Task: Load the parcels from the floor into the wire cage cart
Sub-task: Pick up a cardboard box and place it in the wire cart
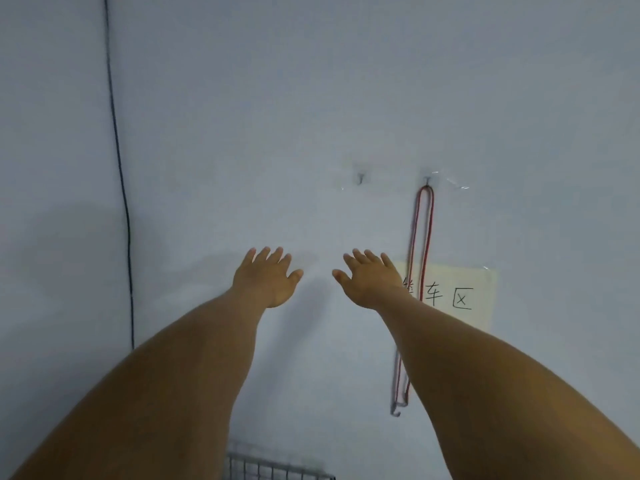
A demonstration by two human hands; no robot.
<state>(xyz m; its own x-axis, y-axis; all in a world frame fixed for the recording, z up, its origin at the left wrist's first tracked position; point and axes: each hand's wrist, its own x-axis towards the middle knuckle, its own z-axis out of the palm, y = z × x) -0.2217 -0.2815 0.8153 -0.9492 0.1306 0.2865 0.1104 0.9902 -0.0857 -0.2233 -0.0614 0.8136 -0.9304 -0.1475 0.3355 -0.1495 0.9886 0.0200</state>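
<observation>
Wire cage cart (pixel 277 470) shows only as one strip of grey mesh at the bottom edge of the view, low between your two forearms and close to the white wall (pixel 311 98). You hold both arms stretched straight out in front of you, roughly level with each other, backs of the hands toward the camera. Your left hand (pixel 266 280) is flat with its fingers straight and slightly fanned, thumb out to the inner side, grasping nothing. Your right hand (pixel 370 280) mirrors it, fingers straight, thumb out toward the left hand, also released and holding nothing. The two hands are near each other but apart. On the wall you can count two small hooks (pixel 361 178), one red cord (pixel 424 237) looped over the right-hand hook and hanging down behind your right forearm, one pale paper sign (pixel 460 296) with handwritten characters, and one black cable (pixel 119 168) running down the left side.
</observation>
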